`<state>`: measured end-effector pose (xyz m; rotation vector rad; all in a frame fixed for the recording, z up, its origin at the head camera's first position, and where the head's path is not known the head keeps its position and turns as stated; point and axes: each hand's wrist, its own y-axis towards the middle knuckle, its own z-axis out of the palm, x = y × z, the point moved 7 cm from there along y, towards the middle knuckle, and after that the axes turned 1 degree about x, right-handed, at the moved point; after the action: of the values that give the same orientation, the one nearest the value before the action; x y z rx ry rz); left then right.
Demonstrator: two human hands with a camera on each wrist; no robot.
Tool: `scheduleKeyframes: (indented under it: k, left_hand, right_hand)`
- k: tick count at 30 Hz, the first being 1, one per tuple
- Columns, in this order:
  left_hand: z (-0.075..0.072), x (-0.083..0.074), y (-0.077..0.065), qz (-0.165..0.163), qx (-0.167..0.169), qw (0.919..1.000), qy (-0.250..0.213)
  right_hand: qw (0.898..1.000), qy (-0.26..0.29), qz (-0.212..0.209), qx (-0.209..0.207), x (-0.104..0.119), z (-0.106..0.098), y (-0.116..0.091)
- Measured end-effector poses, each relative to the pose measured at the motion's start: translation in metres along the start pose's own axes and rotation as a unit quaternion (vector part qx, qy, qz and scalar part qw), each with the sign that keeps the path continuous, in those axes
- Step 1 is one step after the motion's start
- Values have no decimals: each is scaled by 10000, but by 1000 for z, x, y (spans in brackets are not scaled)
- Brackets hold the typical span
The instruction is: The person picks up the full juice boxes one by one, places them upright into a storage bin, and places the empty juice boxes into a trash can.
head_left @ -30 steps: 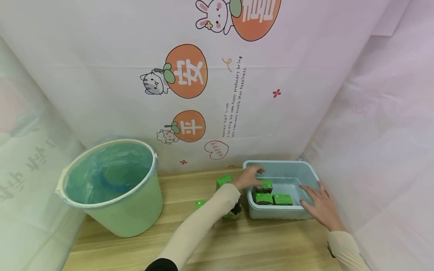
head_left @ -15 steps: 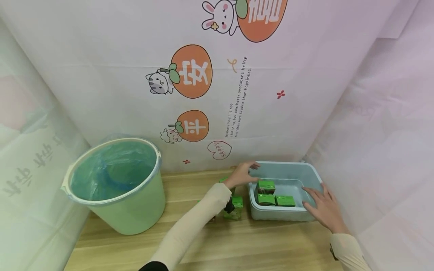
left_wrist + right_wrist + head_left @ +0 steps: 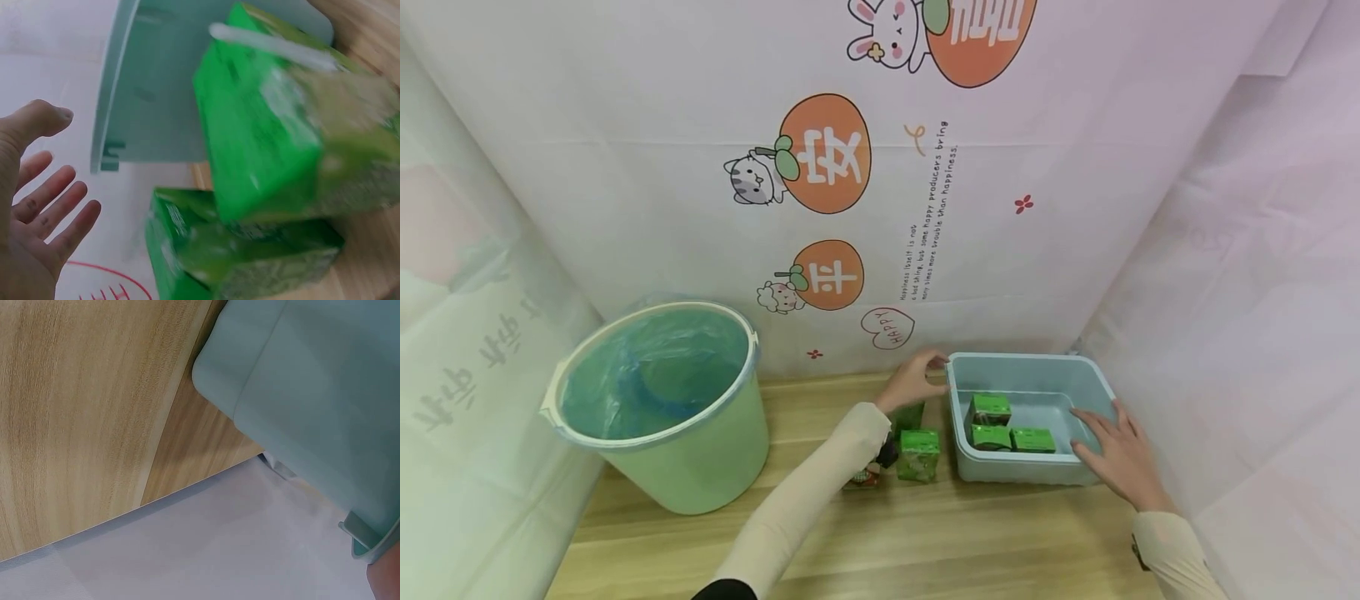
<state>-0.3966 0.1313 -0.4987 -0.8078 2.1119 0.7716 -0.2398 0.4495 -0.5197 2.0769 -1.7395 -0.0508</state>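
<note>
My left hand (image 3: 913,382) hovers just left of the light blue plastic bin (image 3: 1022,471), fingers loosely bent with nothing between them. Below it, green drink cartons (image 3: 919,455) stand on the table; in the left wrist view, the nearer carton (image 3: 262,125) carries a white straw. Another carton (image 3: 863,477) is partly hidden by my left forearm. Inside the bin, three cartons (image 3: 990,408) are grouped at the near left corner. My right hand (image 3: 1116,457) rests over the bin's right rim with fingers extended; the right wrist view shows only a bit of skin at the rim.
On the left stands a green bucket (image 3: 700,479) lined with a clear bluish bag. A printed white cloth (image 3: 985,275) hangs behind the wood-grain table (image 3: 985,550), and more cloth borders both sides. The bin sits close to the right-hand cloth.
My left hand has drawn back leftward out of the bin, over its left rim. The three cartons inside stay put. My right hand keeps its place on the rim.
</note>
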Motion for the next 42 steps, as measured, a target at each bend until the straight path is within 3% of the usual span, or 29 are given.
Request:
scheduleKeyframes:
  k: [12, 20, 25, 42]
  left_hand:
    - [-9, 28, -28, -315, 75, 9973, 656]
    - [-6, 44, -38, -771, 89, 9939, 789]
    - [-3, 49, -39, -882, 114, 9911, 993]
    - [-16, 62, -56, -867, 228, 9943, 586]
  right_hand:
    - [10000, 44, -4, 7, 3, -2, 0]
    - [10000, 66, 19, 15, 3, -1, -2]
    - [10000, 44, 22, -3, 4, -1, -2]
    - [10000, 81, -5, -3, 0, 1, 0]
